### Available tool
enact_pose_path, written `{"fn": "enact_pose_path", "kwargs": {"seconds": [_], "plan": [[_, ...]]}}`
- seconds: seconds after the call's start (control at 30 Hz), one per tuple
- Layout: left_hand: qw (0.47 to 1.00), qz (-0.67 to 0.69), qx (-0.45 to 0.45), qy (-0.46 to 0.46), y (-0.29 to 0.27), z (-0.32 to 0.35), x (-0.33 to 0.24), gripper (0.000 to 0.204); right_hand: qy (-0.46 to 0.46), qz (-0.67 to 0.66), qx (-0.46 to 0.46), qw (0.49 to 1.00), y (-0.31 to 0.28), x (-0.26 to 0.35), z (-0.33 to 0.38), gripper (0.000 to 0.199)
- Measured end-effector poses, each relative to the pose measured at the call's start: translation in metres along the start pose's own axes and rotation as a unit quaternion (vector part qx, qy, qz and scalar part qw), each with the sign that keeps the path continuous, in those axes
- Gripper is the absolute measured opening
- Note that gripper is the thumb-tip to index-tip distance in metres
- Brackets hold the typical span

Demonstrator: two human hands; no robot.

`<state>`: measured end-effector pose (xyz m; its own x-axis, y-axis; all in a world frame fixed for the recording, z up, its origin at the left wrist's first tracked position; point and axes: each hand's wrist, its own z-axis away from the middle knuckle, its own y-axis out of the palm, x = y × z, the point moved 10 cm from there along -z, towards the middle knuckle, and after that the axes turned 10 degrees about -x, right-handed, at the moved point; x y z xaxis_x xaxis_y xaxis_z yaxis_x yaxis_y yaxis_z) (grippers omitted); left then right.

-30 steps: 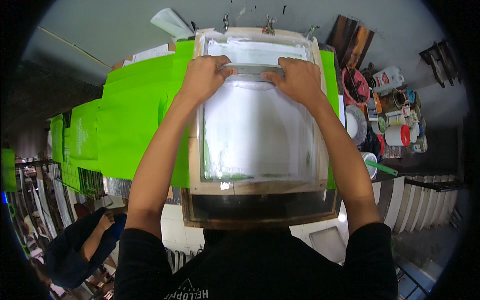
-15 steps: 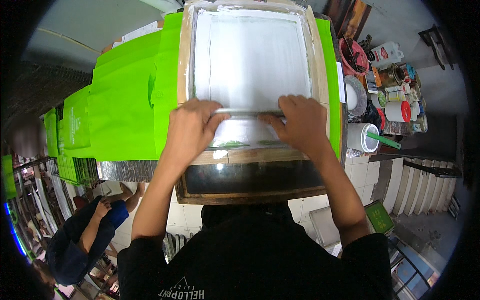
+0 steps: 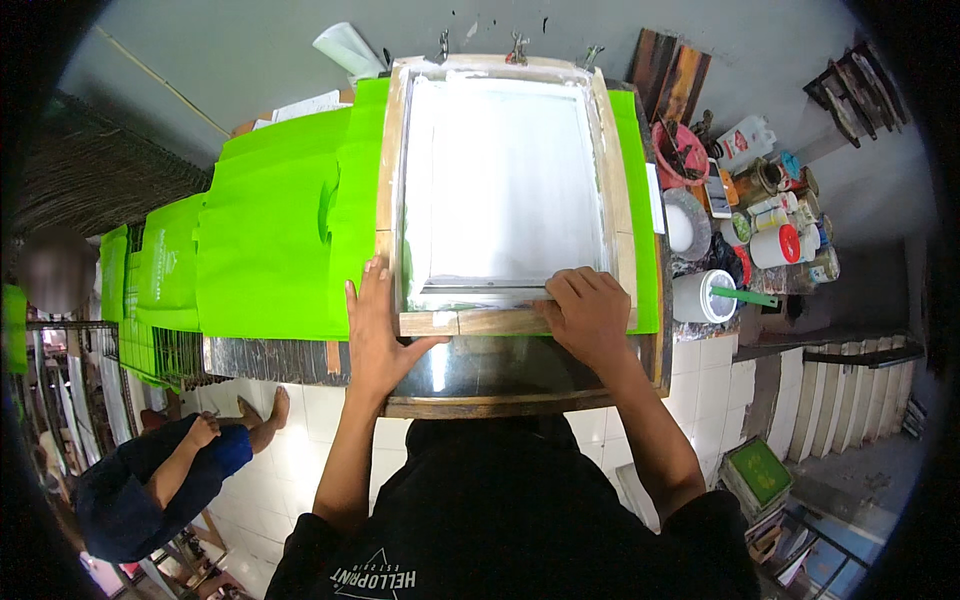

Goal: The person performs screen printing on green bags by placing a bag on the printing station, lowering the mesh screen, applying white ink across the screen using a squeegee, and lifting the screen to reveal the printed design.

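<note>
Bright green fabric bags (image 3: pixel 265 240) were spread along the table's left side. The left hand (image 3: pixel 375 335) was laid flat, fingers open, at the near left corner of the wooden-framed printing screen (image 3: pixel 500 180). A squeegee (image 3: pixel 480 295) at the screen's near edge was gripped by the right hand (image 3: pixel 590 315), paint pots (image 3: pixel 770 235) being crowded at the table's right edge.

Views: one only, the head camera, so no second view shares any part of the scene.
Position: worn on the person's head, above the near edge of the table (image 3: pixel 520 405).
Facing: steeply downward and forward; the person's dark shirt fills the lower middle of the frame.
Nearness: close; the wooden screen-printing frame (image 3: pixel 500 320) takes up the centre, with both forearms entering from below.
Lens: wide fisheye, black corners; straight edges bow toward the rim.
Periphery: green bags (image 3: pixel 265 240) at left, paint pots (image 3: pixel 775 245) at right, tiled floor (image 3: pixel 300 400) and a crouching person (image 3: pixel 150 480) at lower left.
</note>
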<state>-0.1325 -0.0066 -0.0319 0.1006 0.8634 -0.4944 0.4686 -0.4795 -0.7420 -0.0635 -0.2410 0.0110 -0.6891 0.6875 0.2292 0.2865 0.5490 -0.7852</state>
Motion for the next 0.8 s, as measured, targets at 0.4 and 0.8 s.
{"fn": "enact_pose_path", "kwargs": {"seconds": [0.4, 0.8], "plan": [[0.935, 0.225, -0.274, 0.021, -0.126, -0.11, -0.052, 0.119, -0.109, 0.099, -0.237, 0.96, -0.159, 0.02, -0.16, 0.031], [0.82, 0.25, 0.084, -0.508, 0.014, -0.059, 0.184, 0.065, 0.042, 0.134, -0.215, 0.966, -0.213, -0.022, -0.328, 0.05]]}}
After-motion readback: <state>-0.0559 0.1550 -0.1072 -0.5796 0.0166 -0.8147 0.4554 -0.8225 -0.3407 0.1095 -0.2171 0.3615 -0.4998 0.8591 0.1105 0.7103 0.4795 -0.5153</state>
